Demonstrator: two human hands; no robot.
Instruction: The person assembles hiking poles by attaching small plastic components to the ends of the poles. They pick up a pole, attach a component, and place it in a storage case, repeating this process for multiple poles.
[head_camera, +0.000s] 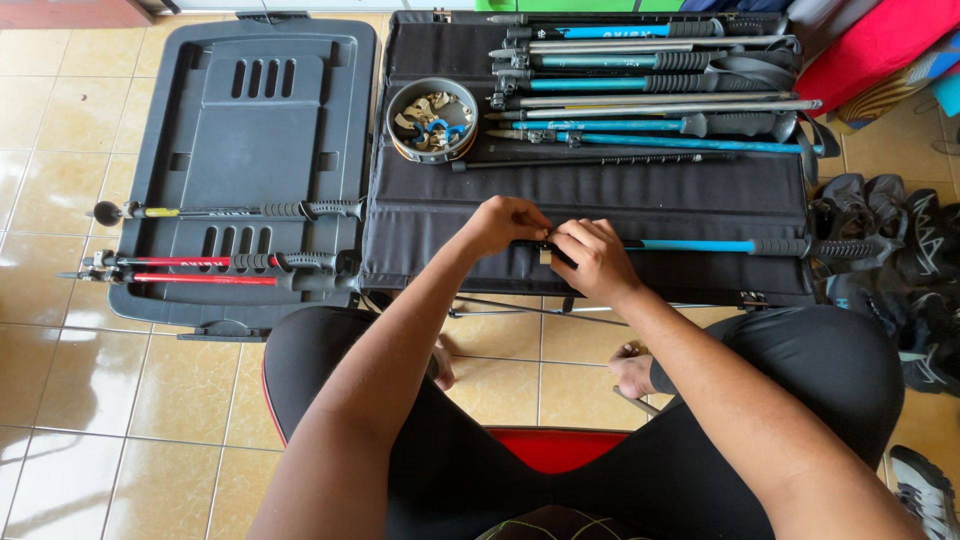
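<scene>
The left hand (508, 224) and the right hand (592, 260) meet over the near edge of a black fabric-covered table (600, 200), both closed on one trekking pole (740, 246). The pole lies level along that edge: a bright blue shaft runs out to the right of the grip into a black ribbed handle with a dark strap at its far end. Between the two hands a short black section shows, with a small pale piece just under the fingers; its exact shape is too hidden to tell. The left grip is narrow, fingertips pinched on the pole; the right wraps the shaft more fully.

Beyond the grip, farther up the table, stands a round grey bowl (432, 120) of small metal parts, and beside it a row of blue and grey poles (650, 90). Well left of the grip, a dark plastic lid (250, 120) on the tiled floor carries red poles (200, 270).
</scene>
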